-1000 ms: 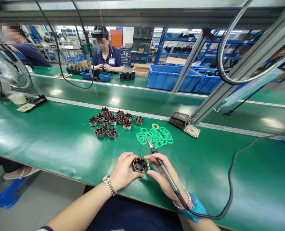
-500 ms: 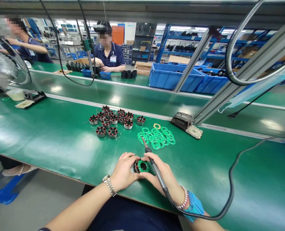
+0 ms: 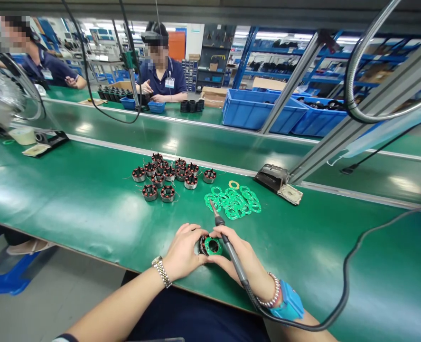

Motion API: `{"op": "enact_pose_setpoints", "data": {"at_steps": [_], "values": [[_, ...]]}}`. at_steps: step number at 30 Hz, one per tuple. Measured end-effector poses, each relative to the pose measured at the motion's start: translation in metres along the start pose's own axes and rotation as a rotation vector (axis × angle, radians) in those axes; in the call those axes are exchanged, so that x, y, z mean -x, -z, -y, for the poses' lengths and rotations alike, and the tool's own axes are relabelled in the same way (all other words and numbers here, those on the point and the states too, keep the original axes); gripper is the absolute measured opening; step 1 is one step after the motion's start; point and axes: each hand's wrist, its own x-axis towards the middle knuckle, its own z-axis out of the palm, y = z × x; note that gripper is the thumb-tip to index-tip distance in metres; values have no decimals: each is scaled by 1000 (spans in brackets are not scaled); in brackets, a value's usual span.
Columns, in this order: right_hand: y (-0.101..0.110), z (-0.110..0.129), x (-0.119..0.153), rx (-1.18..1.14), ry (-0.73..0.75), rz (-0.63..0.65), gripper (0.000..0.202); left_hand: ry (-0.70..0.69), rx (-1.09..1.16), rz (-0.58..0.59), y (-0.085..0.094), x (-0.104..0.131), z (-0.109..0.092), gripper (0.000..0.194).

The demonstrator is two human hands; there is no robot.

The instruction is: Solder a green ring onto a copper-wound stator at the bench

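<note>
The left hand (image 3: pixel 186 249) is curling its fingers and thumb around one stator (image 3: pixel 202 247) at the near edge of the bench (image 3: pixel 89 199). This held stator is turning its round face, and its axis, toward the right hand (image 3: pixel 251 266). That hand's thumb and forefinger are pinching one green ring (image 3: pixel 207 247) against or just off the face; contact is hard to tell. The same hand is carrying one soldering iron (image 3: pixel 235 260), whose long axis is slanting forward and leftward, its tip pointing beyond the held stator. Past the held stator, overlapping green rings (image 3: pixel 235 204), too many to count, are lying beside one tan ring (image 3: pixel 230 184). Thirteen stators (image 3: pixel 169 175) are standing beyond the held stator to its left. Farther still, two co-workers (image 3: pixel 165 80) are sitting left of its line.
</note>
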Motion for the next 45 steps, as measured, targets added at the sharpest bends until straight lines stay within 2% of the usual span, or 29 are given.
{"op": "enact_pose_setpoints", "data": {"at_steps": [12, 20, 28, 36, 40, 41, 45], "values": [[1, 5, -3, -9, 65, 13, 36, -3, 9, 8, -1, 0, 3, 44], [-14, 8, 3, 50, -27, -127, 34, 6, -7, 5, -1, 1, 0, 39], [-13, 5, 1, 34, 2, -108, 33, 5, -16, 10, 0, 1, 0, 38], [-8, -1, -5, 10, 53, -57, 32, -15, -23, -6, -4, 4, 0, 44], [-4, -2, 1, 20, 9, -55, 44, -25, -61, -42, 0, 15, 10, 65], [-4, -2, 3, 26, -4, -64, 48, -29, -77, -58, 4, 17, 14, 62], [-7, -2, 6, 28, 8, -84, 51, -121, -87, -48, 23, 14, 25, 12]]}}
